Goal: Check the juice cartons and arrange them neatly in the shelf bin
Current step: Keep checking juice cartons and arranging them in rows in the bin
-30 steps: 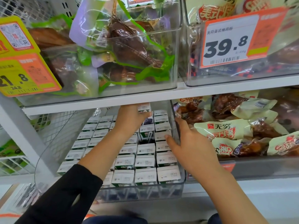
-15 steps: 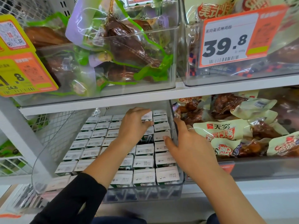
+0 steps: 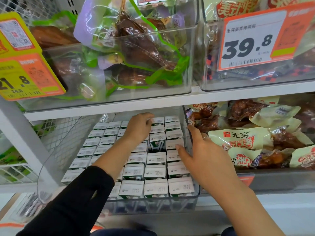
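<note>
Head: left hand [image 3: 139, 129] on rear cartons [image 3: 157, 120].

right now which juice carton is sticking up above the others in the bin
The carton in the second column from the right, just right of the left hand: its green front shows, while the others show only white tops.

A clear plastic shelf bin [image 3: 190, 200] on the lower shelf holds rows of small juice cartons [image 3: 155, 172], white tops up. The left hand [image 3: 139, 128], black sleeve [image 3: 73, 201] on its forearm, reaches to the back rows, fingers curled over a carton top there. One carton [image 3: 157, 140] beside it stands higher than its neighbours. The right hand [image 3: 204, 154] rests, fingers spread, against the bin's right wall, thumb on a carton. Packaged meat snacks [image 3: 238, 138] fill the next bin; a 39.8 price tag [image 3: 252, 41] hangs above.
</note>
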